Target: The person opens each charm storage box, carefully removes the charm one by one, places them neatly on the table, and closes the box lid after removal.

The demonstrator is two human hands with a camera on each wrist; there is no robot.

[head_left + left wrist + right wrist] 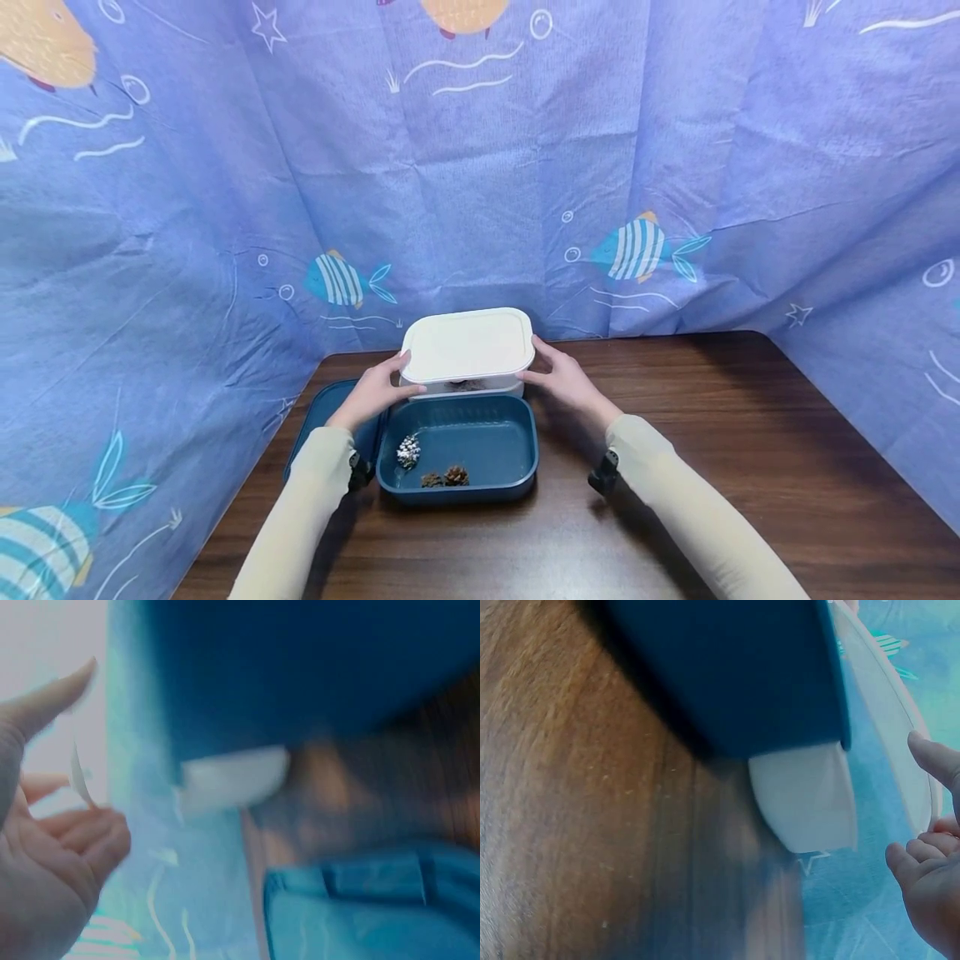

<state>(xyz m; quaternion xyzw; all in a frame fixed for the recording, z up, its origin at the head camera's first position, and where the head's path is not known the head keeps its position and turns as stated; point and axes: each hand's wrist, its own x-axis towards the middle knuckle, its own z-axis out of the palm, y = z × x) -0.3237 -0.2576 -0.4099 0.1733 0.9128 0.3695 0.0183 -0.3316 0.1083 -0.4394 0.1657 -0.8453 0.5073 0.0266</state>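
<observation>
Curtain (480, 192): blue, printed fish, hangs down the left side and across behind the worktop (750, 450).
Blue lid (322, 406): far left on the worktop, just beside the blue box (483, 454); visible edge runs near to far, rest hidden by the left arm.
Left hand (377, 392): thumb and fingers wide apart, holding the left end of the white lid (468, 344), thumb at its near corner.
White-tipped pinecone (408, 452): inside the blue box, left part.
Brown pinecones (456, 475): two, side by side, by the near wall of the same box, right of the white-tipped one.
Blue box: in front of the white box (810, 799), between the forearms; no cover on it, long axis left to right.
White lid: between both hands, over the white box, far side of the blue one. Long axis left to right; short ends point at the two hands, long sides face near and far. Broad face up.
White box: mostly hidden below; near side shows a gap under the lid with something brown in it, too small to name. Far edge contact: cannot tell.
Right hand (564, 379): thumb and fingers spread, holding the right end, thumb near, fingers farther back.
Right sleeve (682, 492): pale, slants over the worktop.
</observation>
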